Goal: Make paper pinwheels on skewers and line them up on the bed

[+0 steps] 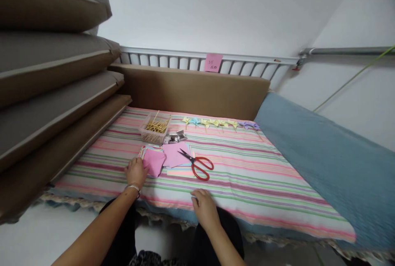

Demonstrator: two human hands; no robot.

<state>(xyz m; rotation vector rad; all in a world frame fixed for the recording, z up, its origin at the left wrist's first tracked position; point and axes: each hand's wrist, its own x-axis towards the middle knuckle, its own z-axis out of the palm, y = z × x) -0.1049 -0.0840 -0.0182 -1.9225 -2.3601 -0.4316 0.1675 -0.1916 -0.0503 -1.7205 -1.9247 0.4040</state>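
My left hand (135,172) rests on the striped sheet (247,175) with its fingers closed on a corner of a pink paper square (153,161). That square lies on a small stack of coloured papers (173,157). Red-handled scissors (197,164) lie open just right of the stack. My right hand (204,207) sits near the bed's front edge, fingers curled loosely, holding nothing that I can see, a short way below the scissors.
A clear plastic box of wooden sticks (155,129) stands behind the papers, with a small metal object (175,137) beside it. A row of small paper pinwheels (220,124) lies along the brown headboard cushion (191,91). Stacked cushions (46,72) fill the left; a blue blanket (324,155) covers the right.
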